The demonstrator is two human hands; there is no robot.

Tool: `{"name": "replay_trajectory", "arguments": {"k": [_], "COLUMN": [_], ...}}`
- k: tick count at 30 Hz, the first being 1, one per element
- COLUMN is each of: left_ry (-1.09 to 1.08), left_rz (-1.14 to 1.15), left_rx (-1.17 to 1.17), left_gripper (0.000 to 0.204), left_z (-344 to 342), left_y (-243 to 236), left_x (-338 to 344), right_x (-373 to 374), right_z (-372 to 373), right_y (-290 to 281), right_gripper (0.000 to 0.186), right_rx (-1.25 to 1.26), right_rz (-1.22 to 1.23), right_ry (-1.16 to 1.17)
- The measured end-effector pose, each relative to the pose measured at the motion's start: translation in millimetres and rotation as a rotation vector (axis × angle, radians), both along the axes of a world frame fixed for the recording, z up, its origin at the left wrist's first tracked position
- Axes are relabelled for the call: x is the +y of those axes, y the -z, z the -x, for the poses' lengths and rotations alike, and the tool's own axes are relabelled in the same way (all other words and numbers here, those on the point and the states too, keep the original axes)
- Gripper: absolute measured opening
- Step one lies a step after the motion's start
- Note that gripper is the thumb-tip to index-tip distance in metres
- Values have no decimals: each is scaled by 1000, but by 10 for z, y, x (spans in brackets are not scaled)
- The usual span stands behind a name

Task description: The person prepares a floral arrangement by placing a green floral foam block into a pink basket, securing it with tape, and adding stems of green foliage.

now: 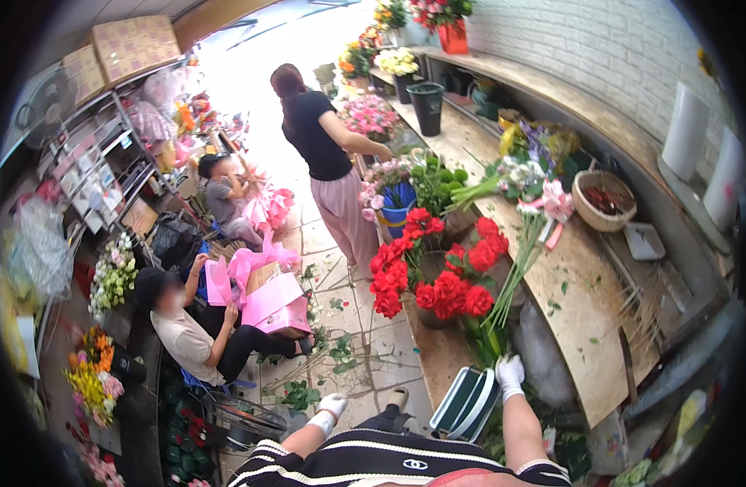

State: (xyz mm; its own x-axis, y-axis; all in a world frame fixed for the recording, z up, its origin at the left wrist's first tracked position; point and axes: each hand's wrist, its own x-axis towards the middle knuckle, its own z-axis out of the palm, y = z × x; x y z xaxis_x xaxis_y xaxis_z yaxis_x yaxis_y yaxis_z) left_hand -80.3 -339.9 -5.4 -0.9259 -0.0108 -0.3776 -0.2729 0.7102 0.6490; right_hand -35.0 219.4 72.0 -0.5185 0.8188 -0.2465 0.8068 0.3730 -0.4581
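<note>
Both of my hands wear white gloves. My left hand [332,404] hangs low over the tiled floor with its fingers curled in, and nothing shows in it. My right hand [509,372] is at the low front of the workbench, fingers partly apart, beside long green leaves [488,339]. Whether it touches them is unclear. Just left of it is a dark green basket [454,402] with white handles. Beyond the leaves stand bunches of red flowers [446,294]. Pink and white flowers with long green stems [515,272] lie on the bench edge.
A wooden workbench [580,325] runs along the right, holding a wicker basket [604,200] and a dark bucket [426,109]. One person [328,154] stands by the flowers. Two others sit at left, one with pink wrapping paper [271,304]. Cut leaves [340,353] litter the floor.
</note>
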Motion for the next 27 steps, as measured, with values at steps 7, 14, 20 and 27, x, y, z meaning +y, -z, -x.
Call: {"name": "replay_trajectory", "arguments": {"k": [7,14,20,27], "left_ry": [40,298,3,-93], "left_rz": [-76,197,-239,-339], "left_rx": [-157,-179,-186,-377], "left_gripper": [36,33,31,28], "left_z": [372,689,517,277], "left_y": [-734,132,437,907], "left_x": [765,1120,1089,956], "right_x": [-582,-1288,-1457,-1367], "right_z": [-924,-1566,-1193,-1084], "right_y": [-280,-627,-969,-1253], "right_gripper": [21,58,56,39], "right_rx": [664,858,1083,842], "right_rz": [474,1046,1140,848], "right_ry": [199,296,209,243]}}
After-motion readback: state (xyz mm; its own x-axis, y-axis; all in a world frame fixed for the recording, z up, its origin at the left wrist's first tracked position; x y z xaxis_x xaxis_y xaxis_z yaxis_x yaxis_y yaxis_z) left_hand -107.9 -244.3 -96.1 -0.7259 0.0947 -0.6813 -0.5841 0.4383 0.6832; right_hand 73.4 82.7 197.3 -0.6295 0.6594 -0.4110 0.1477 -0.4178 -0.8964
